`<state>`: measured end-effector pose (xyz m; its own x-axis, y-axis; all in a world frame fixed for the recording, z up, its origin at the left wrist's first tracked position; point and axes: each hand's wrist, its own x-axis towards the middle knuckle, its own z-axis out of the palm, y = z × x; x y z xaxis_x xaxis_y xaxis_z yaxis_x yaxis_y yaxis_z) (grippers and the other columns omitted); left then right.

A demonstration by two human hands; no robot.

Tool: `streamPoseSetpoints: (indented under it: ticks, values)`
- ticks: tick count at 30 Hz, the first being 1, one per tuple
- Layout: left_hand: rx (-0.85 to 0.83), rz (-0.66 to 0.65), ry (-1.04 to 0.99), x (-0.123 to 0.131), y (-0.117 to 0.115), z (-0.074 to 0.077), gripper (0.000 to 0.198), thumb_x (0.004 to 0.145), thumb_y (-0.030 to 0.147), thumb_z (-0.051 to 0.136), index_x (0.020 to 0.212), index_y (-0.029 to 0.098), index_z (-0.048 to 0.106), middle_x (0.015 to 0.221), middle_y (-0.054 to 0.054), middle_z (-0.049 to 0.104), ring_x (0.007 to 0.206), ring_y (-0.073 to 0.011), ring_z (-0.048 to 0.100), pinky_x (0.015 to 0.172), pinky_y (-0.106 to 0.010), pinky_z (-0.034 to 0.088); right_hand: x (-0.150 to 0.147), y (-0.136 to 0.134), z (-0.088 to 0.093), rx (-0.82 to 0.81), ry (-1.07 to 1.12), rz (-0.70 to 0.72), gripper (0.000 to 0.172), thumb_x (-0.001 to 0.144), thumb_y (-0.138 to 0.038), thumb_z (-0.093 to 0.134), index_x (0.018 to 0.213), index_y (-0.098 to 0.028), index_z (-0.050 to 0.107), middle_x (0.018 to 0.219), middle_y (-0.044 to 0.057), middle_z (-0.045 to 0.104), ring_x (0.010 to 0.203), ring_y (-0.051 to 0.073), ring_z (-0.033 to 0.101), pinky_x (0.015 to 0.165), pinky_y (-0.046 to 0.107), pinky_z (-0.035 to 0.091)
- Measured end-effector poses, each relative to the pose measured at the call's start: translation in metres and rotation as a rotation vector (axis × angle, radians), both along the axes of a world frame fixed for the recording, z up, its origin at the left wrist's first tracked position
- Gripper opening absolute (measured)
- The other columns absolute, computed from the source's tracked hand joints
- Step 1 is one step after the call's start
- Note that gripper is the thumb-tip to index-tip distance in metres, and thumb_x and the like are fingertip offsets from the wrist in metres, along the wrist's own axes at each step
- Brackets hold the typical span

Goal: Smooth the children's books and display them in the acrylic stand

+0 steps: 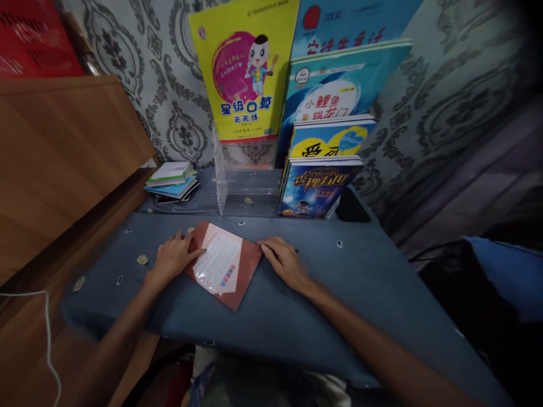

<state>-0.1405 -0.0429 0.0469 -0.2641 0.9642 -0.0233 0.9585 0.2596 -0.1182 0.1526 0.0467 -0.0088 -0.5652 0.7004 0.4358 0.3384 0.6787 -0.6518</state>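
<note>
A thin reddish-brown book [248,264] with a pale printed panel lies at a slant on the blue-grey cloth. Its glossy surface catches the light near the lower left. My left hand [173,255] grips the book's left edge, thumb on top of the cover and fingers at the rim. At the upper right corner, my right hand [285,261] has closed its thumb and fingers on the book. The undersides of the fingers are hidden on both hands.
Behind the book, a clear acrylic stand [250,203] holds a yellow workbook [250,73] and several upright books [318,189]. A small stack of books [172,181] sits at the back left. A wooden panel [63,158] borders the left; a white cable [48,339] hangs there.
</note>
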Motion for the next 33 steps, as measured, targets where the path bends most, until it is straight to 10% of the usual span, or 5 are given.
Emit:
streamPoseSetpoints:
  ticks: [12, 23, 33]
  values:
    - [0.01, -0.209, 0.032, 0.084, 0.003, -0.002, 0.037, 0.098, 0.047, 0.048, 0.097, 0.018, 0.07, 0.101, -0.016, 0.068, 0.099, -0.0314, 0.063, 0.07, -0.035, 0.049, 0.009, -0.004, -0.001, 0.273, -0.249, 0.053, 0.027, 0.099, -0.021, 0.046, 0.106, -0.015, 0.071, 0.116, 0.016, 0.072, 0.117, 0.029, 0.062, 0.102, 0.05, 0.045]
    - [0.166, -0.542, -0.131, 0.082, 0.03, -0.047, 0.04, 0.101, 0.028, 0.04, 0.138, 0.019, 0.052, 0.147, -0.014, 0.053, 0.136, -0.0262, 0.048, 0.112, -0.046, 0.037, 0.008, -0.006, -0.008, 0.306, -0.327, 0.1, 0.032, 0.097, -0.023, 0.052, 0.126, -0.017, 0.065, 0.134, 0.017, 0.065, 0.131, 0.029, 0.056, 0.113, 0.055, 0.039]
    - [0.195, -0.585, -0.168, 0.09, 0.039, -0.048, 0.044, 0.103, 0.032, 0.037, 0.142, 0.017, 0.05, 0.15, -0.014, 0.051, 0.141, -0.0261, 0.045, 0.115, -0.048, 0.035, 0.008, -0.005, -0.016, 0.292, -0.324, 0.062, 0.04, 0.098, -0.028, 0.051, 0.134, -0.014, 0.061, 0.141, 0.019, 0.06, 0.136, 0.031, 0.051, 0.116, 0.057, 0.036]
